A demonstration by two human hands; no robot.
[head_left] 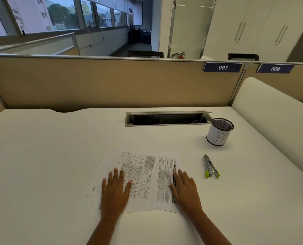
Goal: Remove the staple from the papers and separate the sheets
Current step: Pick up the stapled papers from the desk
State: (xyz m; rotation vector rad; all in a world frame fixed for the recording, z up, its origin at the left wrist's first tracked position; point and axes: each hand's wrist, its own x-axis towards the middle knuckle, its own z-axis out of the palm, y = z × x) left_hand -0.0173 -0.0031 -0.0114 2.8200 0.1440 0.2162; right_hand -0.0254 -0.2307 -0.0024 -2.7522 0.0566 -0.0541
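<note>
A few printed sheets of paper [143, 174] lie overlapped and slightly fanned on the white desk [58, 147], in front of me. My left hand [114, 190] rests flat on the left part of the sheets, fingers spread. On their right edge my right hand [184, 190] lies flat too, palm down. Neither hand holds anything. A metal staple remover with green tips [210, 167] lies on the desk to the right of the papers, untouched. No staple can be made out in the sheets.
A mesh pen cup wrapped in paper marked "B" [219, 132] stands at the right rear. An open cable tray slot [166, 118] is set into the desk behind the papers. A tan partition [111, 82] closes the back; a white rounded divider [270, 117] bounds the right.
</note>
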